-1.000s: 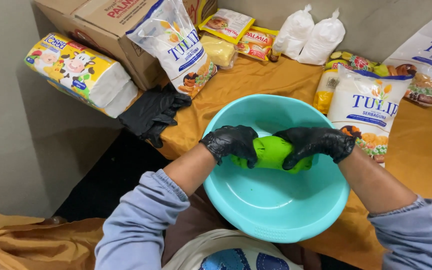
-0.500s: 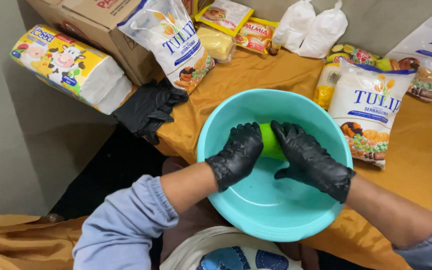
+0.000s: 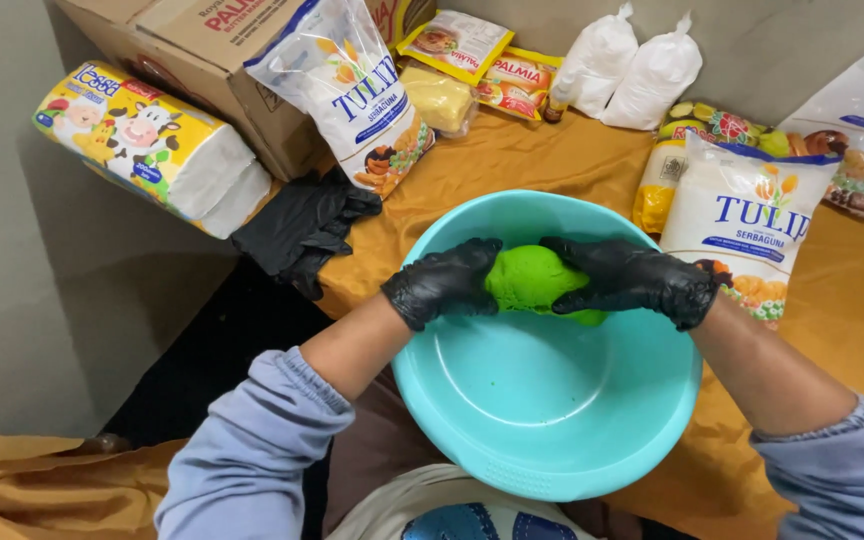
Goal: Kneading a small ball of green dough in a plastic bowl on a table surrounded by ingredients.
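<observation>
A lump of bright green dough (image 3: 535, 283) sits at the far side of a turquoise plastic basin (image 3: 542, 440). Both my hands wear black gloves. My left hand (image 3: 445, 281) cups the dough's left side. From the right, my right hand (image 3: 634, 281) wraps over the dough's top. The basin rests at the near edge of a table covered in mustard-yellow cloth (image 3: 512, 160).
Spare black gloves (image 3: 302, 228) lie left of the basin. White flour bags (image 3: 352, 90) (image 3: 742, 220), a cardboard box (image 3: 202, 50), a tissue pack (image 3: 152, 145), margarine sachets (image 3: 497, 70) and two white filled plastic bags (image 3: 627, 65) crowd the table's far side.
Both hands kept working the green dough, first covering it from above, now holding it from both sides with more of it showing. The camera view shifted slightly.
</observation>
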